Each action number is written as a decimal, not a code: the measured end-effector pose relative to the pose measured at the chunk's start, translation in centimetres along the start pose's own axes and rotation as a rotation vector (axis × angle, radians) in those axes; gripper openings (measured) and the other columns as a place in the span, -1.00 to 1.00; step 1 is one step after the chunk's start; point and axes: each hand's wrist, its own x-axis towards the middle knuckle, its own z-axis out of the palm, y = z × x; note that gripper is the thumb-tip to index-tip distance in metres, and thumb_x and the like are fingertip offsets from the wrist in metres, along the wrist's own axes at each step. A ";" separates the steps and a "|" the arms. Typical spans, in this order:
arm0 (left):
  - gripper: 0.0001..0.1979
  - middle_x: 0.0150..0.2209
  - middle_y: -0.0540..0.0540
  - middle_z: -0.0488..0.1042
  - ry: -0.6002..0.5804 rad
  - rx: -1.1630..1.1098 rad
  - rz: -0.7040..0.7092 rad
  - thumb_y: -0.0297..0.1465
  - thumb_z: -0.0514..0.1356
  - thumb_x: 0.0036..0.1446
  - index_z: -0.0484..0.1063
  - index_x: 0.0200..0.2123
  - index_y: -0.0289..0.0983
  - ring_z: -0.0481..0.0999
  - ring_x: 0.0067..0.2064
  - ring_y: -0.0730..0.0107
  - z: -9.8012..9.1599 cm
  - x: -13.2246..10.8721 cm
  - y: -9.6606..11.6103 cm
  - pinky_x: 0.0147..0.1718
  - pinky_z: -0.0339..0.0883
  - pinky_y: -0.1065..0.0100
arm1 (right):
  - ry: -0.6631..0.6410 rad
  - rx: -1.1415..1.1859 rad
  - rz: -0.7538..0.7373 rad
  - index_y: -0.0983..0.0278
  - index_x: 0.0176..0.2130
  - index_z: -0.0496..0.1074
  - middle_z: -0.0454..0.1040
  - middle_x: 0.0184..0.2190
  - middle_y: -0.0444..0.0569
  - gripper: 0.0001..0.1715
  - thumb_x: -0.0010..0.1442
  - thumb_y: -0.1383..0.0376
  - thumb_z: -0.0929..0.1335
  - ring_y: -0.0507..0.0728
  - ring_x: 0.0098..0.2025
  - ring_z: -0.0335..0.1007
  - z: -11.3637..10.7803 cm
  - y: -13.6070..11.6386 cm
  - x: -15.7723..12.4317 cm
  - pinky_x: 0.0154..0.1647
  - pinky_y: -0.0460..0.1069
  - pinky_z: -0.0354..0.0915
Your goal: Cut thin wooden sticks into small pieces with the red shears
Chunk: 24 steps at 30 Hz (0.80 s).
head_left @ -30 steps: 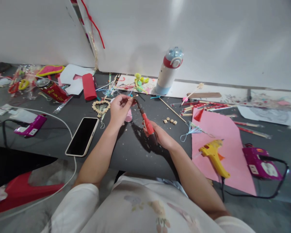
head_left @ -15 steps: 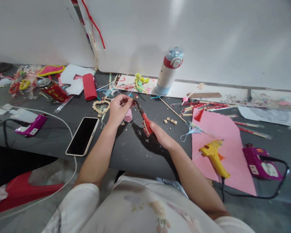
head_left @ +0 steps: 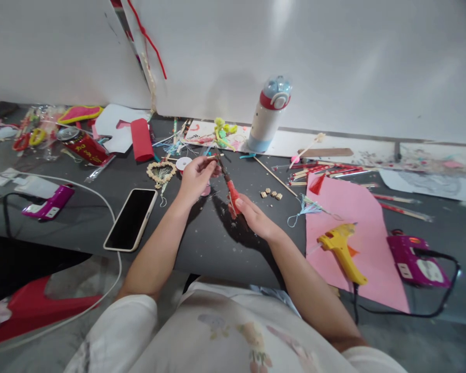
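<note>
My right hand [head_left: 252, 213] is closed around the red handles of a pair of pliers [head_left: 231, 190], whose dark jaws point up and left. My left hand [head_left: 197, 178] pinches a small thin piece at the jaws' tip; what it is I cannot make out. Beneath the left fingers a pink round thing [head_left: 206, 190] partly shows on the table. Left of that hand lie a white spool [head_left: 181, 163] and a heart-shaped beaded loop [head_left: 151, 170] with a tassel. Several small wooden pieces [head_left: 272, 194] rest to the right of the pliers.
A bottle [head_left: 264, 116] stands at the back. Phone [head_left: 130, 220] and red can [head_left: 83, 146] lie left. On the right, a yellow glue gun [head_left: 344, 251] lies on pink paper [head_left: 373, 217], beside a purple corded box [head_left: 417, 259]. Wrapped sticks [head_left: 326, 170] lie behind.
My left hand has shifted slightly right and down, uncovering the white spool. The pliers stay in my right hand, their jaws still by the left fingertips.
</note>
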 end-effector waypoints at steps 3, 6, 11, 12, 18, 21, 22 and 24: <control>-0.66 -0.41 -0.05 0.56 -0.028 0.024 0.005 -0.11 0.36 0.02 0.46 -0.31 -0.25 0.60 -0.39 0.36 0.3 -0.2 -0.2 -0.33 0.54 0.29 | 0.011 0.011 0.007 0.23 -0.09 0.35 0.42 -0.26 0.00 -0.32 0.27 -0.26 0.15 0.19 -0.15 0.31 0.0 0.2 0.1 -0.04 0.11 0.26; -0.70 -0.42 -0.05 0.56 -0.026 0.051 0.010 -0.15 0.36 0.02 0.46 -0.35 -0.26 0.60 -0.41 0.35 0.4 -0.2 -0.2 -0.35 0.53 0.29 | 0.019 0.023 0.008 0.24 -0.06 0.34 0.42 -0.25 0.00 -0.34 0.28 -0.24 0.15 0.19 -0.16 0.32 0.0 0.4 0.2 -0.04 0.12 0.26; -0.73 -0.42 -0.06 0.56 -0.038 0.084 -0.018 -0.19 0.34 0.03 0.45 -0.36 -0.27 0.60 -0.41 0.36 0.6 -0.4 0.1 -0.35 0.53 0.30 | 0.026 0.024 -0.022 0.24 -0.08 0.34 0.42 -0.23 0.01 -0.38 0.29 -0.20 0.16 0.17 -0.18 0.31 0.1 0.1 0.0 -0.04 0.11 0.25; -0.72 -0.42 -0.06 0.56 -0.048 0.083 -0.030 -0.19 0.35 0.03 0.45 -0.35 -0.27 0.60 -0.40 0.36 0.6 -0.5 0.2 -0.34 0.53 0.30 | 0.031 0.024 -0.025 0.25 -0.08 0.33 0.42 -0.23 0.01 -0.39 0.30 -0.20 0.16 0.17 -0.18 0.30 0.1 0.0 0.0 -0.04 0.11 0.25; -0.53 -0.45 -0.11 0.57 -0.214 0.084 -0.166 0.07 0.22 0.10 0.46 -0.39 -0.27 0.59 -0.40 0.35 1.0 -1.4 0.8 -0.37 0.51 0.32 | 0.083 0.037 -0.013 0.24 -0.14 0.32 0.40 -0.28 -0.01 -0.37 0.27 -0.23 0.16 0.16 -0.23 0.30 0.3 -0.2 0.1 -0.09 0.11 0.28; -0.42 -0.41 -0.13 0.59 -0.385 0.110 -0.221 0.18 0.15 0.08 0.50 -0.39 -0.27 0.61 -0.36 0.31 1.4 -2.2 0.8 -0.33 0.52 0.30 | 0.127 0.045 -0.028 0.24 -0.13 0.32 0.42 -0.23 0.04 -0.36 0.26 -0.24 0.17 0.21 -0.13 0.34 0.3 -0.1 0.3 -0.03 0.14 0.28; -0.41 -0.38 -0.14 0.60 -0.422 0.129 -0.211 0.19 0.16 0.06 0.51 -0.38 -0.27 0.61 -0.34 0.31 1.6 -2.4 0.7 -0.30 0.52 0.29 | 0.138 0.049 -0.039 0.24 -0.10 0.33 0.43 -0.18 0.06 -0.35 0.26 -0.24 0.17 0.23 -0.08 0.35 0.3 0.0 0.4 0.00 0.15 0.28; -0.42 -0.32 -0.15 0.62 -0.453 0.171 -0.189 0.17 0.21 0.02 0.53 -0.33 -0.27 0.61 -0.31 0.30 2.0 -2.7 0.6 -0.25 0.52 0.27 | 0.129 0.043 -0.062 0.24 -0.02 0.32 0.42 -0.05 0.10 -0.34 0.27 -0.23 0.16 0.26 0.06 0.32 0.3 0.0 0.5 0.09 0.16 0.25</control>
